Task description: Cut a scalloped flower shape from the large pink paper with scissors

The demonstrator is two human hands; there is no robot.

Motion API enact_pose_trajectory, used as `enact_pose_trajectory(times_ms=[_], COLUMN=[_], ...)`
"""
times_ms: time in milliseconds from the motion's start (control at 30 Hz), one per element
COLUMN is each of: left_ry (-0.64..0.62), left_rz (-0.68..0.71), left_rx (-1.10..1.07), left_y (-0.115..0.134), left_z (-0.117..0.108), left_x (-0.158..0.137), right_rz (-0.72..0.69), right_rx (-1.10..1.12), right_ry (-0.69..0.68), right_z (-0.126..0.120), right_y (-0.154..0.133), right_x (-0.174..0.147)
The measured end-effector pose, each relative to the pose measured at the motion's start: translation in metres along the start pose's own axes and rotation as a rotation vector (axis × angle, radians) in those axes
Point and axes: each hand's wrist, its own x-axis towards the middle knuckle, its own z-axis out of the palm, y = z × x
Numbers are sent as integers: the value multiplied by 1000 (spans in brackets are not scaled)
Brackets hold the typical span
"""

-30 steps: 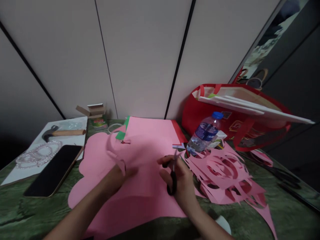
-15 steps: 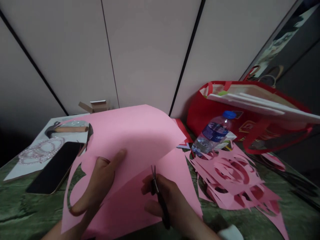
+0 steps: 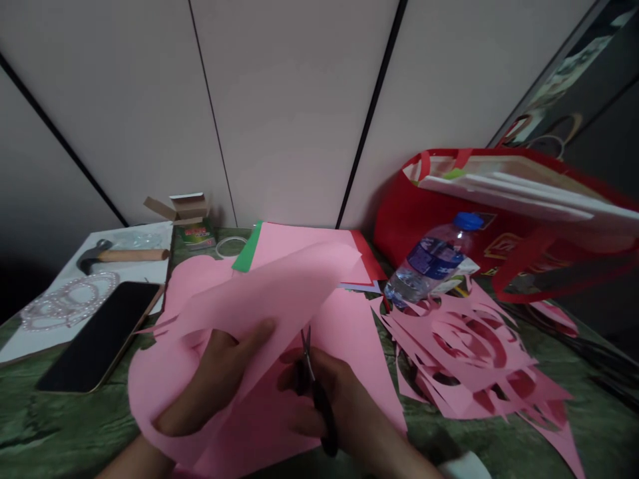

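Note:
My left hand [image 3: 214, 379] grips a sheet of pink paper [image 3: 279, 286], thumb on top and the other fingers hidden beneath; a cut-out opening in the sheet surrounds my wrist. In my right hand [image 3: 334, 392] is a pair of scissors [image 3: 319, 406] with black handles, their blades pointing up and slightly parted beside the sheet's right edge. Whether the blades touch the paper I cannot tell. Below both hands lies more pink paper [image 3: 349, 319], and rounded pink pieces [image 3: 194, 279] rest behind the left hand.
Pink offcuts [image 3: 464, 352] are heaped on the right, against a water bottle [image 3: 429, 259] and a red bag [image 3: 399, 206]. On the left lie a black phone [image 3: 100, 339], a hammer [image 3: 134, 255] and clear beaded strands [image 3: 70, 303]. An opened small box [image 3: 194, 226] stands by the wall.
The sheet in my left hand has turned and curled lower, uncovering coloured papers and the small box behind it. The left hand has shifted slightly right; the scissors stay nearly in place.

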Motion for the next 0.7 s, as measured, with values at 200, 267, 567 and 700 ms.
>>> enact_pose_trajectory(times_ms=[200, 267, 567, 700], left_ry=[-29, -4, 39, 29], left_rz=[65, 100, 81, 90], left_rx=[82, 130, 238, 272], left_y=[-4, -8, -17, -12], left_z=[-1, -1, 2, 2], left_x=[-6, -7, -9, -11], right_rz=[-71, -98, -83, -102], right_rx=[-3, 34, -14, -30], right_ry=[-24, -1, -36, -51], right_z=[4, 5, 9, 9], right_y=[-6, -5, -3, -6], right_x=[-3, -3, -5, -6])
